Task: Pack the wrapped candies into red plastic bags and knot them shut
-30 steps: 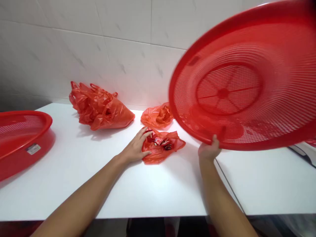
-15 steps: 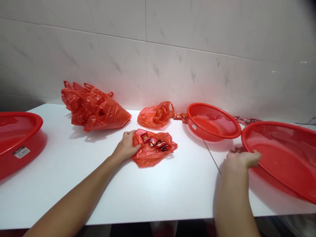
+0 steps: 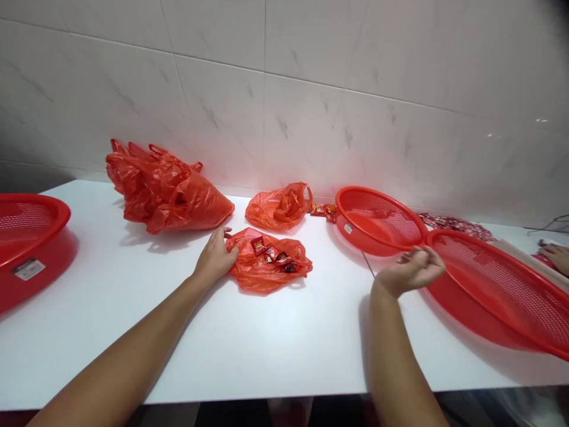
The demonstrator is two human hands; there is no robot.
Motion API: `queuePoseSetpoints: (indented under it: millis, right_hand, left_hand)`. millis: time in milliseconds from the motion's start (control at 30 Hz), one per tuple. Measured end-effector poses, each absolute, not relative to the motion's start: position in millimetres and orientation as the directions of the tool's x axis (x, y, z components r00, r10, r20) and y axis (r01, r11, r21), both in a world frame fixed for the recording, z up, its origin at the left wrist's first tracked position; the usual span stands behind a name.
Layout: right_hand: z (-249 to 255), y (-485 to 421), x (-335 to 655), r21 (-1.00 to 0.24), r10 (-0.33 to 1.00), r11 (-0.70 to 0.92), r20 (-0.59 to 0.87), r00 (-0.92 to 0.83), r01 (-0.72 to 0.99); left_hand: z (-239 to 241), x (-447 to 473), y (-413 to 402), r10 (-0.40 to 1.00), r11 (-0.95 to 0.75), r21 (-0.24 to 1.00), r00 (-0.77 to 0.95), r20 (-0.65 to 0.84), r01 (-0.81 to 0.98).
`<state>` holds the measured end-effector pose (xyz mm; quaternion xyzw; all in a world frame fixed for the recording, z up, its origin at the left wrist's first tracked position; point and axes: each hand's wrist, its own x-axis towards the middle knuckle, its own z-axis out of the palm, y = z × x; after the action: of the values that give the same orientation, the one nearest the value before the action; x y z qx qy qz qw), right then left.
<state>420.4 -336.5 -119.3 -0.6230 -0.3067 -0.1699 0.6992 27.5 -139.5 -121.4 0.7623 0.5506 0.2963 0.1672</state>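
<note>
My left hand [image 3: 214,257] rests on the left edge of a small red plastic bag [image 3: 267,261] that lies on the white table [image 3: 275,332] with several wrapped sweets inside. My right hand [image 3: 411,270] is curled around the near rim of a large red mesh basket [image 3: 498,290], which sits tilted on the table at the right. A smaller red mesh basket [image 3: 377,219] stands just behind that hand, its rim touching the large one.
A heap of red plastic bags [image 3: 164,193] lies at the back left, another knotted red bag [image 3: 280,207] in the middle by the tiled wall. A red basket [image 3: 26,237] sits at the far left. Loose sweets [image 3: 322,209] lie behind the small basket. Another person's hand [image 3: 555,256] shows at the far right.
The large red basket came down from in front of my view to the table on the right. My right hand shifted its hold on the rim; my left hand stayed on the bag.
</note>
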Motion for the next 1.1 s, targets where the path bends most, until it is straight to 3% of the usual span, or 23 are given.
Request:
queuePoseSetpoints:
  millis: [67,133,200,267,333,400,500,567,633,767,967,1100]
  right_hand:
    - [-116.2,-326.1,377.1,-0.639,0.040,0.216,0.761,0.647,0.738]
    - [-115.6,-316.5,337.1,-0.478,0.292,0.306,0.870,0.397,0.823]
    - [-117.6,-307.5,309.0,-0.391,0.517,0.330,0.837,0.182,0.859]
    - [-120.6,-299.0,296.2,-0.371,0.634,0.299,0.766,0.107,0.879]
    - [-120.0,-290.5,295.1,-0.421,0.684,0.275,0.717,0.131,0.865]
    - [-110.4,-281.5,298.3,-0.545,0.728,0.277,0.656,0.197,0.792]
    - [-74.6,-267.8,298.3,-0.778,0.843,0.313,0.491,0.217,0.544]
    - [-41.4,-261.4,295.1,-0.853,0.879,0.367,0.449,0.160,0.372]
    - [-8.4,-260.8,293.2,-0.858,0.873,0.416,0.470,0.134,0.302]
    - [33.8,-279.1,300.3,-0.843,0.873,0.409,0.473,0.118,0.349]
    - [45.4,-307.8,319.2,-0.812,0.942,0.258,0.332,0.051,0.524]
    - [45.5,-309.9,331.0,-0.840,0.935,0.244,0.336,0.111,0.484]
  left_hand:
    - [-118.9,26.7,-140.6,0.949,-0.310,0.586,0.212,0.231,0.749]
    - [-116.3,25.5,-141.8,0.960,-0.278,0.596,0.203,0.191,0.753]
    - [-115.1,23.9,-141.7,0.968,-0.250,0.616,0.189,0.164,0.747]
    - [-116.7,22.0,-139.7,0.973,-0.231,0.655,0.172,0.154,0.719]
    - [-121.4,20.1,-135.2,0.975,-0.221,0.704,0.164,0.148,0.675]
    - [-128.2,18.3,-128.9,0.977,-0.215,0.748,0.150,0.155,0.628]
    - [-138.8,16.3,-119.6,0.973,-0.229,0.819,0.116,0.198,0.526]
    - [-143.4,15.4,-116.2,0.968,-0.251,0.863,0.105,0.228,0.439]
    - [-145.2,14.5,-116.0,0.966,-0.260,0.888,0.106,0.238,0.379]
    - [-144.5,13.3,-119.9,0.970,-0.236,0.916,0.134,0.202,0.325]
    - [-138.7,17.5,-126.6,0.981,-0.158,0.964,0.149,0.128,0.214]
    - [-116.3,27.2,-130.0,0.986,-0.137,0.985,0.106,0.126,0.105]
